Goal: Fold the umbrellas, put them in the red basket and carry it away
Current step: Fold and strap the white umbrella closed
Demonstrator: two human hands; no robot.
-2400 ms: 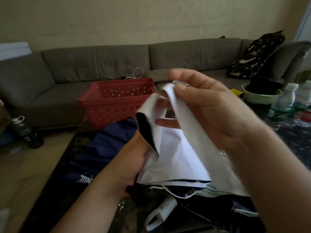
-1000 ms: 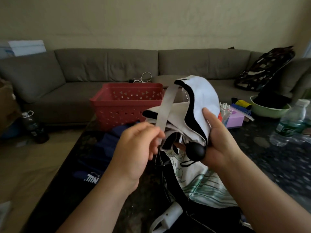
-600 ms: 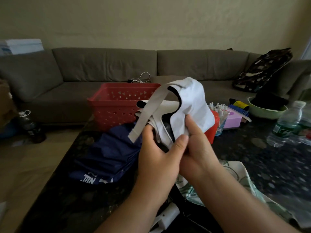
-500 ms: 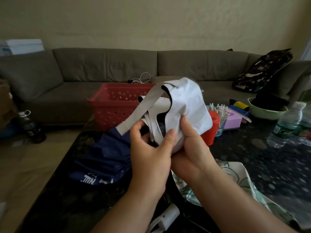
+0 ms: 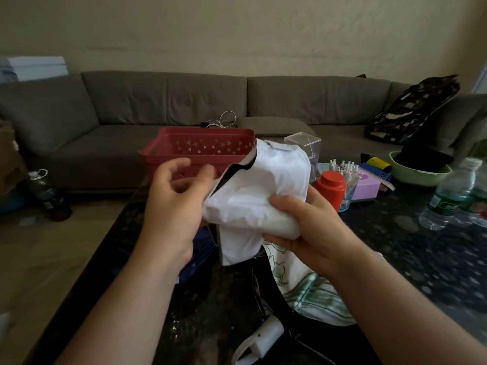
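My right hand (image 5: 303, 227) grips a bunched white umbrella (image 5: 263, 201) above the dark table. Its grey, black-edged strap (image 5: 232, 169) runs down-left from the top of the bundle to my left hand (image 5: 176, 206), whose curled fingers pinch the strap's end. Just behind my left hand stands the red basket (image 5: 200, 151), with nothing visible inside. A dark blue umbrella (image 5: 200, 256) lies on the table, mostly hidden by my left arm. Below the bundle lies a green-patterned umbrella (image 5: 303, 293) with a white handle (image 5: 266, 335).
On the table to the right stand a red canister (image 5: 330, 188), a cup of pens (image 5: 345, 175), a pink box (image 5: 366, 185), a green bowl (image 5: 416, 172) and water bottles (image 5: 448, 196). A grey sofa (image 5: 158, 101) runs behind. A bottle (image 5: 44, 191) stands on the floor at left.
The white umbrella has been gathered into a tighter bundle and turned sideways. My right hand moved to its right end, and my left hand drew the strap out to the left.
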